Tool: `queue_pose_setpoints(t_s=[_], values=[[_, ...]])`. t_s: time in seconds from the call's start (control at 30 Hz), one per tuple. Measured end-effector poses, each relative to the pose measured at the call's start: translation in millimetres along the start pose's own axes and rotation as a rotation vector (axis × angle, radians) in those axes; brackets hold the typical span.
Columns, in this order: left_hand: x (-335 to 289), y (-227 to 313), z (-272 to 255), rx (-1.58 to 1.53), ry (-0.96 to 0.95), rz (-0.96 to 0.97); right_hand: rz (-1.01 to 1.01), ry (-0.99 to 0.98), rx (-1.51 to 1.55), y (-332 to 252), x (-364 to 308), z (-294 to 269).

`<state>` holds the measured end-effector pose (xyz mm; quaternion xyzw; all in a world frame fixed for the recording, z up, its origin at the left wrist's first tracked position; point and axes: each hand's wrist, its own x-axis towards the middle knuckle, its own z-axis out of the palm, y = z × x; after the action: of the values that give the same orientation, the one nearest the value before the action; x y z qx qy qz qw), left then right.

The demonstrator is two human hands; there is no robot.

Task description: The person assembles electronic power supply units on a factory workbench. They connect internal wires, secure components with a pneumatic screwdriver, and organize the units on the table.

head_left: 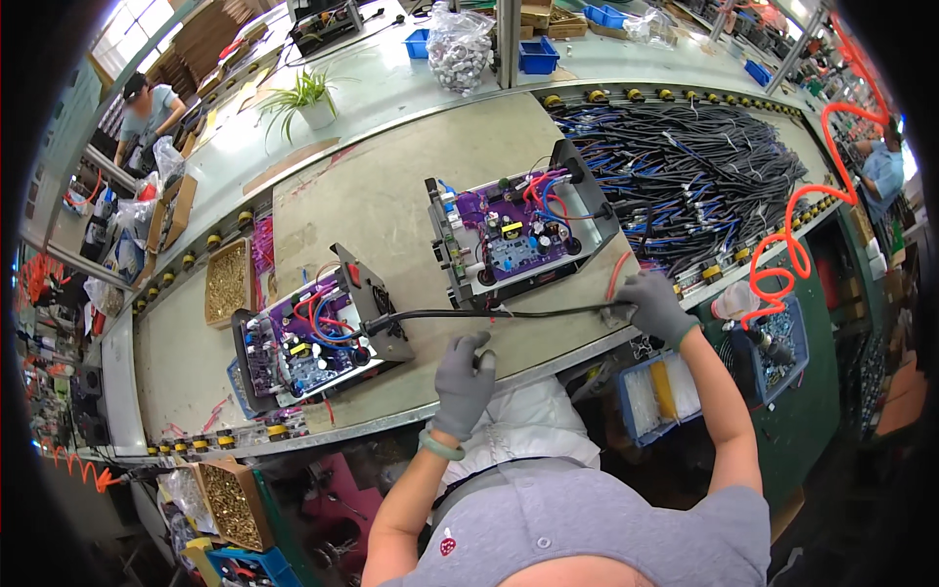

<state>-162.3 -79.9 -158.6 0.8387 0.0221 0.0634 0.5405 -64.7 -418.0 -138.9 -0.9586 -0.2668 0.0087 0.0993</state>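
My left hand (464, 391), in a grey glove, hovers over the near edge of the bench with fingers partly bent, apart and holding nothing. My gloved right hand (657, 308) is closed around the free end of a thick black cable (489, 314). That cable stretches left across the bench into the back panel of an open metal chassis (311, 342), which holds a purple circuit board with red and blue wires. Farther back, between my hands, stands a second similar open chassis (523, 230). The very end of the cable is hidden by my right fingers.
A heap of black cables with blue ends (685, 176) lies at the right. A tray of brass-coloured parts (228, 284) sits left. Blue bins (636, 430) stand below the bench edge. A coiled red air hose (802, 230) hangs at right. Other people work farther off.
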Motion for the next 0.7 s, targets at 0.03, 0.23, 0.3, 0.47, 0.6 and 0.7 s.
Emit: queue_pose_setpoints(t_s=[0.03,0.23,0.3,0.47,0.6,0.7], values=[[-3.7,-5.0,0.4,-0.196,-0.089,-0.178,-0.059,0.005,0.037,-10.3,-3.4,-15.7],[9.1,13.7,18.8,-0.788,-0.535,-0.543,0.105,0.704,-0.009,9.1,17.0,-53.2],[11.5,12.7,38.6,-1.088,-0.514,-0.565,0.238,0.724,0.054,0.6,24.8,-42.6],[25.6,33.0,57.9,-1.403,-0.380,-0.716,0.436,0.550,0.348,-7.6,28.3,3.6],[23.2,10.5,59.2,-1.619,-0.217,-0.717,-0.226,0.082,0.191,-3.5,15.3,11.3],[21.1,3.9,58.0,-1.735,-0.154,-0.660,-0.181,-0.304,-0.081,-28.0,13.4,-24.0]])
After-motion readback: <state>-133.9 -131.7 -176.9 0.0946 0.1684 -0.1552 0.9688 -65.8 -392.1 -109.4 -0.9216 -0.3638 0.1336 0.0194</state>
